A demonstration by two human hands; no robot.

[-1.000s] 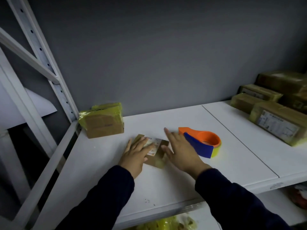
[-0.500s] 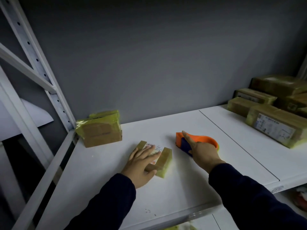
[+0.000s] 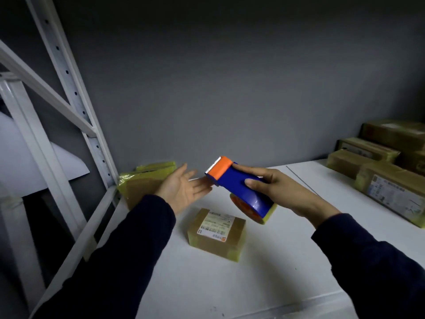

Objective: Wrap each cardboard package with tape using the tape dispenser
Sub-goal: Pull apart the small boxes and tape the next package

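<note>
Above the white shelf (image 3: 253, 284), the right hand (image 3: 282, 192) has its grip wrapped round the blue-and-orange plastic tape dispenser (image 3: 239, 187), held in the air with its toothed end toward the left hand (image 3: 181, 189), whose grip is slack, palm up, holding nothing. Below them a small brown cardboard package (image 3: 216, 236) with a white label lies flat on the shelf.

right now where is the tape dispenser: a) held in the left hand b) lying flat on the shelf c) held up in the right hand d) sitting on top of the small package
c: the right hand grips the tape dispenser in the air above the shelf, and the left hand is open and holds nothing.
</note>
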